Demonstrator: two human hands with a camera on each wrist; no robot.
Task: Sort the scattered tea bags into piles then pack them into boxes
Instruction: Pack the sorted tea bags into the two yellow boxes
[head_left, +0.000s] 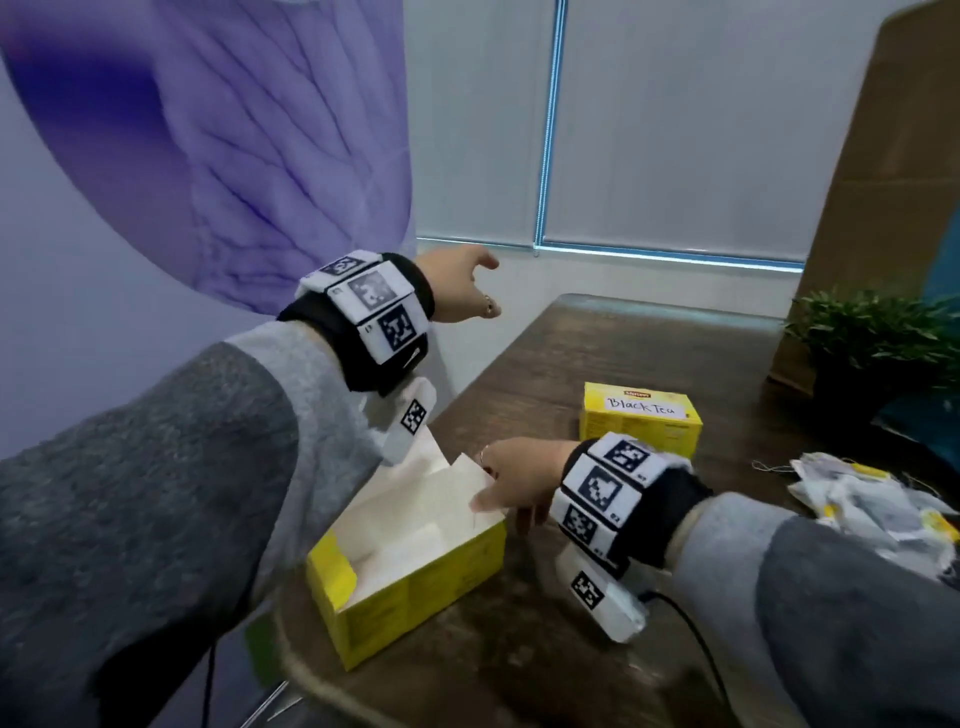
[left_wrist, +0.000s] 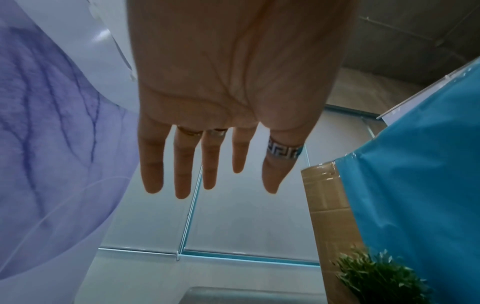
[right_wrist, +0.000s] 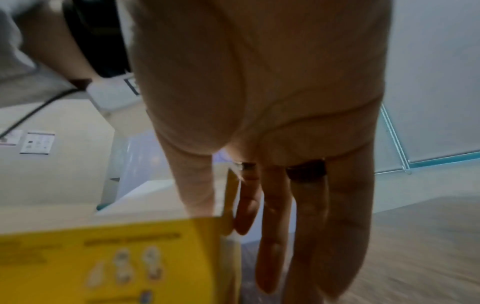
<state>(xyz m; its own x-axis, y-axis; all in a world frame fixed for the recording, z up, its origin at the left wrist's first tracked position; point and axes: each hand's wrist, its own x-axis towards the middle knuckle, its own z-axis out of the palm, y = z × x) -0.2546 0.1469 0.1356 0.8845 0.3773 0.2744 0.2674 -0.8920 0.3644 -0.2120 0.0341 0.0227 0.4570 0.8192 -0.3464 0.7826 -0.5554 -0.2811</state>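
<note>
Hanging in the air above the table's far left corner, the left hand (head_left: 462, 283) holds nothing; the left wrist view shows its fingers (left_wrist: 153, 164) straight and spread apart. Below it, near the table (head_left: 545, 364) edge, sits the open yellow box (head_left: 415, 566), its white inside showing and its lid flaps standing up. The right hand (head_left: 519, 478) meets this box at its right end: the thumb (right_wrist: 197, 174) lies on the inner face of the end flap while the fingers (right_wrist: 306, 216) reach down outside it, nearly straight. The blurred right wrist view suggests a light pinch on the flap, though how firm it is cannot be told. Just beyond the right wrist stands 1 closed yellow box (head_left: 641, 418) with "Black Tea" handwritten on a white label. Farther right, a pile of tea bags (head_left: 872, 499) lies at the table's right side, strings trailing. Behind the pile is a potted green plant (head_left: 878, 332).
</note>
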